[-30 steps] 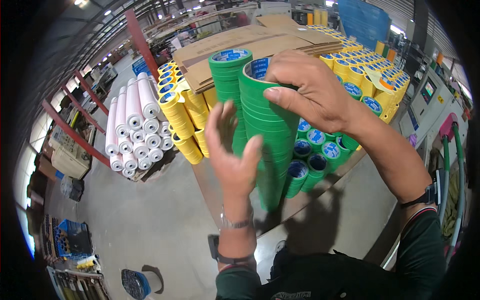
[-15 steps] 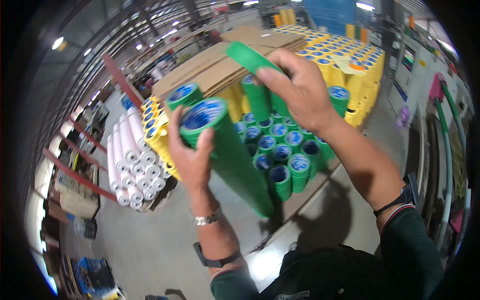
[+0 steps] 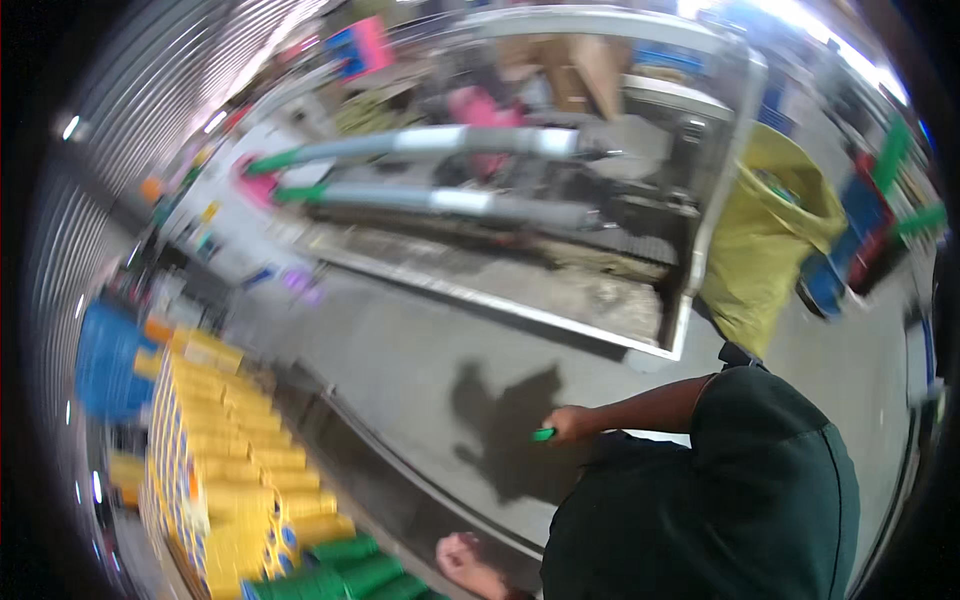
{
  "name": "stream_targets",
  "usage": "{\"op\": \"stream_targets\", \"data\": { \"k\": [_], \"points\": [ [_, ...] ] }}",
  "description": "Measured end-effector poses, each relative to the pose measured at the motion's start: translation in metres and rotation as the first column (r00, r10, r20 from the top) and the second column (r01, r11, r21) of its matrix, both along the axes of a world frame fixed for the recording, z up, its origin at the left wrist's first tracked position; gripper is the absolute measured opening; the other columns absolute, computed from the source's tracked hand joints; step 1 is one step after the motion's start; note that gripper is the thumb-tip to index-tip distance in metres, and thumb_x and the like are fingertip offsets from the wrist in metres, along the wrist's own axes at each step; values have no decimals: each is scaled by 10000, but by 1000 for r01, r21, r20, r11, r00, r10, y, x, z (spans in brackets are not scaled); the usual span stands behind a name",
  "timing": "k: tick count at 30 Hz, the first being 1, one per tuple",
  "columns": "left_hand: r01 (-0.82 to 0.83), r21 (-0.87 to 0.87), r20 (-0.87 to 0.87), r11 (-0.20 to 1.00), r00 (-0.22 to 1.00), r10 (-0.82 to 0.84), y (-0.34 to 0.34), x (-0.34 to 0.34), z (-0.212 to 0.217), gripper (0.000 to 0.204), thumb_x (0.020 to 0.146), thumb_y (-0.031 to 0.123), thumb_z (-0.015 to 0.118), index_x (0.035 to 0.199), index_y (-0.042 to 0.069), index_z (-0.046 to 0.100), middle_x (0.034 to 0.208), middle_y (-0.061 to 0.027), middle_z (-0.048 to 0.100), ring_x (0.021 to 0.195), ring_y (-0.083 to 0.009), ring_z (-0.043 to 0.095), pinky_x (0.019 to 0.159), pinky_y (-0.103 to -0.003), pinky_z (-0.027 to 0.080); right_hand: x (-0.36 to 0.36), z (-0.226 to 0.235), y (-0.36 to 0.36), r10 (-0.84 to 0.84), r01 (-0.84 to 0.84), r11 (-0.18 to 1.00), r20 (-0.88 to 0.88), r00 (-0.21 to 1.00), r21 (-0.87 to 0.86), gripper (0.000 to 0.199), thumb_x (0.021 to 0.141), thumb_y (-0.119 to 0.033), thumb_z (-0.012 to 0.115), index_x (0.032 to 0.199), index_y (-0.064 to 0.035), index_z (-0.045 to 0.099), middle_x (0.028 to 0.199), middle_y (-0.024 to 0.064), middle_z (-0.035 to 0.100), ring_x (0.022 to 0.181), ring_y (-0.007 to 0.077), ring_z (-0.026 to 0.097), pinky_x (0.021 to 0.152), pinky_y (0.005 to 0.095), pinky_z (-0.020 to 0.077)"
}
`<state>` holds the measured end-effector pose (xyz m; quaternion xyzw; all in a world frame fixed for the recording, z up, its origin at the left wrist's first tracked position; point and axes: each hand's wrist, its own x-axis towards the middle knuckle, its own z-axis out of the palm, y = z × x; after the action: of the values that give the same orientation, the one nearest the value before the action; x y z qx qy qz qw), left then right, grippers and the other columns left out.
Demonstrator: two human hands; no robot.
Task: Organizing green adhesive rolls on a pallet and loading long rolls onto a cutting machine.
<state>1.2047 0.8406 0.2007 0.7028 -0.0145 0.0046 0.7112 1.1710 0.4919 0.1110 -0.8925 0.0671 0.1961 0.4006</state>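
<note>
Roll (image 3: 543, 434), green, juts left of my closed right hand (image 3: 574, 424); probably light, firm, best gripped by its rim. My left hand (image 3: 461, 561), blurred, seems half-open, empty.

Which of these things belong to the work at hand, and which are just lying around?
Seemingly part of the work:
green piece in the right hand
green rolls near the left hand

Seemingly just around:
yellow sack
grey-and-white tubes

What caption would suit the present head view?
Right hand holding a green item, left hand near green rolls beside yellow rolls.
</note>
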Motion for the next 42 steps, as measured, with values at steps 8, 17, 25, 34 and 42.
{"op": "stream_targets", "data": {
  "k": [8, 17, 25, 34, 42],
  "points": [
    [675, 145, -630, 724, 627, -458, -71, 41, -207, 174, 938, 141, 560, 1034, 45, 670, 904, -127, 683, 734, -215, 651, 609, -356, 527, -307, 51, -310, -954, 904, -21, 280, 110, -427, 309, 787, -252, 772, 987, -21, 733, 770, 114, 722, 657, 222, 639, 655, 378, 527],
    [508, 24, -641, 861, 668, -377, -169, 199, -219, 189, 958, 210, 535, 948, 35, 606, 745, -88, 575, 683, -271, 636, 566, -401, 534, -198, 91, -355, -918, 996, 4, 396, -34, 94, 280, 839, -200, 641, 1041, -14, 697, 945, 155, 716, 880, 264, 686, 802, 368, 536],
    [55, -238, -714, 970, 667, -213, -153, 337, -221, 108, 912, 23, 592, 924, 78, 500, 712, -29, 493, 585, -130, 483, 471, -274, 381, 196, 130, -274, -386, 590, 778, 575, 721, -218, 545, 793, -170, 734, 1301, -57, 575, 1317, 200, 582, 1198, 366, 571, 1029, 457, 460],
    [-26, 51, -592, 998, 804, 51, -149, 562, -151, 356, 925, 98, 622, 1237, -41, 525, 930, -134, 653, 732, -221, 669, 644, -320, 585, 477, 221, -418, -288, 704, 305, 643, 710, -641, 841, 644, -136, 832, 1391, -81, 450, 1281, 192, 556, 1208, 393, 528, 1019, 488, 435],
    [1, 16, -538, 1000, 843, 8, -245, 828, -145, 412, 899, 77, 614, 1275, -53, 505, 1033, -154, 653, 841, -248, 694, 722, -338, 597, 697, 244, -438, -386, 596, 408, 461, 799, -692, 928, 628, -252, 871, 1406, -51, 407, 1128, 198, 601, 1039, 398, 611, 884, 480, 512]
  ]
}}
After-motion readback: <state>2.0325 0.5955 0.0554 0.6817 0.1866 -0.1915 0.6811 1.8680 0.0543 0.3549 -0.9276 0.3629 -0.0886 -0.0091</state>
